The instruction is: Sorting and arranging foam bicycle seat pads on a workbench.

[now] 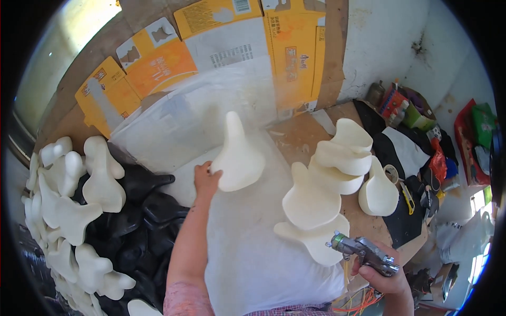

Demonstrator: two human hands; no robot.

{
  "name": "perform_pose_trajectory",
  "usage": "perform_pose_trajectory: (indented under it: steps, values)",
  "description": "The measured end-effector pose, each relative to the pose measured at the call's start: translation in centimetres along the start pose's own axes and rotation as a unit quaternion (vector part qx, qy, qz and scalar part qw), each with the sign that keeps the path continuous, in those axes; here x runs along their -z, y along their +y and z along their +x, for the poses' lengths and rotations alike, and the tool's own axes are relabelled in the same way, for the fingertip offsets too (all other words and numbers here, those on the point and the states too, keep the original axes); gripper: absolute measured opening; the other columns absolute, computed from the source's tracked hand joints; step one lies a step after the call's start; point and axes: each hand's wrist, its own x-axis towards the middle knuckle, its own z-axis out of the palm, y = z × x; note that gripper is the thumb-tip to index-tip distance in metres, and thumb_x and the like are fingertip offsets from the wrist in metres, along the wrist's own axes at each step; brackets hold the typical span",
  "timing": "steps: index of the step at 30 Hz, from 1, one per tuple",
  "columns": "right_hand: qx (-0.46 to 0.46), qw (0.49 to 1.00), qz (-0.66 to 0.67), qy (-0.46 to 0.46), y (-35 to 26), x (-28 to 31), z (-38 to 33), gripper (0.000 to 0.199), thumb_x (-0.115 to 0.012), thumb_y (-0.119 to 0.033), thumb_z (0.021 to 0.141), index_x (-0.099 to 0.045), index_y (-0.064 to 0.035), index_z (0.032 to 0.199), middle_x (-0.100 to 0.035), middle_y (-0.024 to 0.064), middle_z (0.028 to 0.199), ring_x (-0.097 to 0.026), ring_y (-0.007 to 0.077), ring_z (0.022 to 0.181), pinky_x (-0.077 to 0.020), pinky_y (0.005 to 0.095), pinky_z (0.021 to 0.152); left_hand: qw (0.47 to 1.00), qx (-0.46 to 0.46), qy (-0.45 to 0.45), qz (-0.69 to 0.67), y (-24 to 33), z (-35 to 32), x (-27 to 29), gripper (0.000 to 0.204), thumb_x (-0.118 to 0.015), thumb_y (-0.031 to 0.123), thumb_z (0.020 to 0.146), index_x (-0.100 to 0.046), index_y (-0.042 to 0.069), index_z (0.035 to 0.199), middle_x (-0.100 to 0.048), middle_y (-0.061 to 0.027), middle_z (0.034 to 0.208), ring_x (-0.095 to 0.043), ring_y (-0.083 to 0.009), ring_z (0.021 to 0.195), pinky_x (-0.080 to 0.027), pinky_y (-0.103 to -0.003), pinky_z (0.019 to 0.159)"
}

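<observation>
My left hand [206, 178] grips the rear left edge of a cream foam bicycle saddle pad [240, 158], thumb on its face. The pad's narrow nose points away from me, toward the upright plastic sheet behind it. At the lower right my right hand [389, 278] is wrapped round a metal spray gun [371, 255], its greenish nozzle end turned to the left. The gun is held close to a stack of cream saddle pads [311, 203], apart from the pad in my left hand. Part of the gun's handle is hidden by my fingers.
At left, more cream pads [68, 210] are heaped beside black saddle shells [137, 247]. Cardboard sheets [295, 58] line the back. To the right lie a tape roll [391, 174], a yellow utility knife [407, 198] and bottles. An orange hose [363, 301] is coiled below the gun.
</observation>
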Motion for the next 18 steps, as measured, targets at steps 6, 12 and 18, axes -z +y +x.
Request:
perform_pose_trajectory:
  steps: [6, 12, 18]
  values:
    - [0.075, 0.992, 0.094, 0.038, 0.0, 1.5, -2.2, 0.056, -0.070, -0.015, 0.077, -0.048, 0.0066, 0.125, -0.063, 0.0106, 0.092, -0.061, 0.0173, 0.082, -0.0484, 0.0309, 0.074, 0.721, 0.033, 0.232, -0.653, -2.7, 4.4, 18.8, 0.043, -0.066, 0.024, 0.086, -0.047, 0.006, 0.120, -0.049, -0.0146, 0.124, -0.055, -0.0316, 0.105, -0.051, -0.048, 0.088]
    - [0.043, 0.989, 0.100, 0.100, 4.4, 4.5, -3.2, 0.055, -0.070, -0.017, 0.078, -0.049, 0.0062, 0.123, -0.063, 0.0081, 0.094, -0.061, 0.0162, 0.085, -0.0488, 0.0305, 0.080, 0.875, 0.125, -0.197, -0.425, 12.5, 0.7, -0.9, 0.059, -0.054, 0.039, 0.090, -0.035, 0.014, 0.141, -0.046, -0.0095, 0.129, -0.052, -0.0310, 0.105, -0.044, -0.045, 0.089]
    - [0.010, 0.984, 0.111, 0.136, 5.3, 6.5, -4.5, 0.058, -0.071, -0.017, 0.078, -0.048, 0.0058, 0.126, -0.063, 0.0062, 0.092, -0.061, 0.0138, 0.087, -0.0488, 0.0296, 0.080, 0.873, 0.242, -0.380, -0.186, 19.2, -2.7, -18.2, 0.089, -0.064, 0.066, 0.068, -0.044, 0.007, 0.132, -0.049, -0.0155, 0.126, -0.051, -0.0346, 0.108, -0.041, -0.052, 0.091]
